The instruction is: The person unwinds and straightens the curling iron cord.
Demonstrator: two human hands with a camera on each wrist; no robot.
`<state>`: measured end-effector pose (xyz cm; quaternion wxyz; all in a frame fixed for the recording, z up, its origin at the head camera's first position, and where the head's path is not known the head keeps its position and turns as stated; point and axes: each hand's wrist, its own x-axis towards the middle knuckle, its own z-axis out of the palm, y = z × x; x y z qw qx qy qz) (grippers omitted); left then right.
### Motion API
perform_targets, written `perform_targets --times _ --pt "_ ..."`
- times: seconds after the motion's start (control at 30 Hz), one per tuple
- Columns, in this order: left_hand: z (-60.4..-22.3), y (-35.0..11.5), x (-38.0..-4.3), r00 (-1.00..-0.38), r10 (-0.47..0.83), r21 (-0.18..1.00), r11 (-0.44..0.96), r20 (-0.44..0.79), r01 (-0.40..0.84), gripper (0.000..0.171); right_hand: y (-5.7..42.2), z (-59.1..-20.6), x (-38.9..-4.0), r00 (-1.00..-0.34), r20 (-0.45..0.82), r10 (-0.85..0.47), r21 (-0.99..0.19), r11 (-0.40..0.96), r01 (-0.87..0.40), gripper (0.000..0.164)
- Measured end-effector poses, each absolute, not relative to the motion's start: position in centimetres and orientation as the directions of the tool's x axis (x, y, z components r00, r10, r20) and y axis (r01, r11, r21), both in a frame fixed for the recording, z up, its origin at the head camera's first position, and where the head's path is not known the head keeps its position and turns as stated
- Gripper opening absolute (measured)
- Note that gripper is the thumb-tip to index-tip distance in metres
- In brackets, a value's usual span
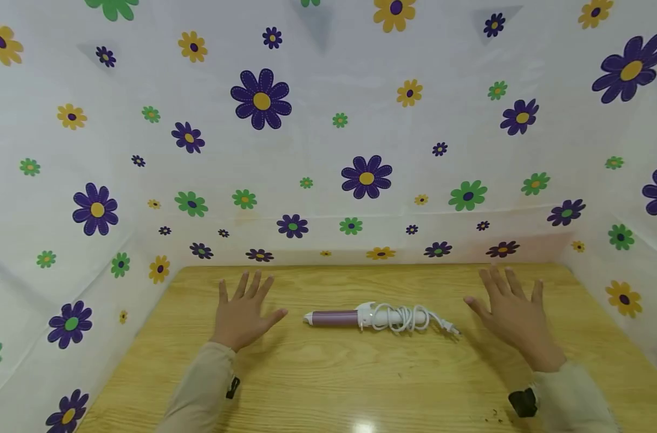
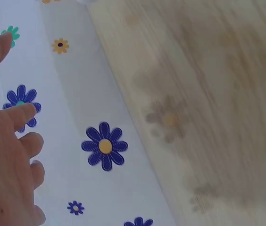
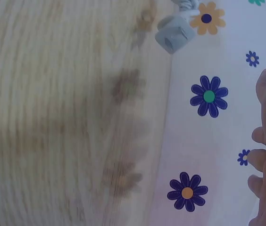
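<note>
Curling iron [image 1: 365, 316] lies on table [image 1: 317, 385], just below ctr of head frame, btwn L hand [image 1: 243, 316] and R hand [image 1: 515, 319], touching neither. Both hands empty, fingers spread. Long axis approx. L–R: barrel [image 1: 335, 319] pts twd L hand, plug [image 1: 449, 327] twd R hand. L hand looks slightly nearer.

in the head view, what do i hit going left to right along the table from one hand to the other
Bare left hand, fingers spread → tapered white curling-iron tip → purple cylindrical barrel → white handle wrapped in thin white cord → white pronged plug → bare right hand, fingers spread
</note>
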<state>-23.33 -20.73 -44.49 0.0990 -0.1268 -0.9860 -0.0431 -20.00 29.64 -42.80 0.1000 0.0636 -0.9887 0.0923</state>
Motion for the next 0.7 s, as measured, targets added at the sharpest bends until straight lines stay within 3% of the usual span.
perform_targets --times 0.23,0.7 --pt "-43.7 -18.1 -23.7 -0.934 0.292 0.042 0.951 0.209 0.306 0.084 28.3 -43.0 -19.9 -0.978 0.161 -0.135 -0.161 0.974 -0.161 0.081" --pt "-43.7 -12.2 -24.6 -0.92 0.387 0.097 0.915 0.067 0.392 0.083 26.7 -43.6 -18.4 -0.967 0.161 -0.198 -0.138 0.965 -0.221 0.076"
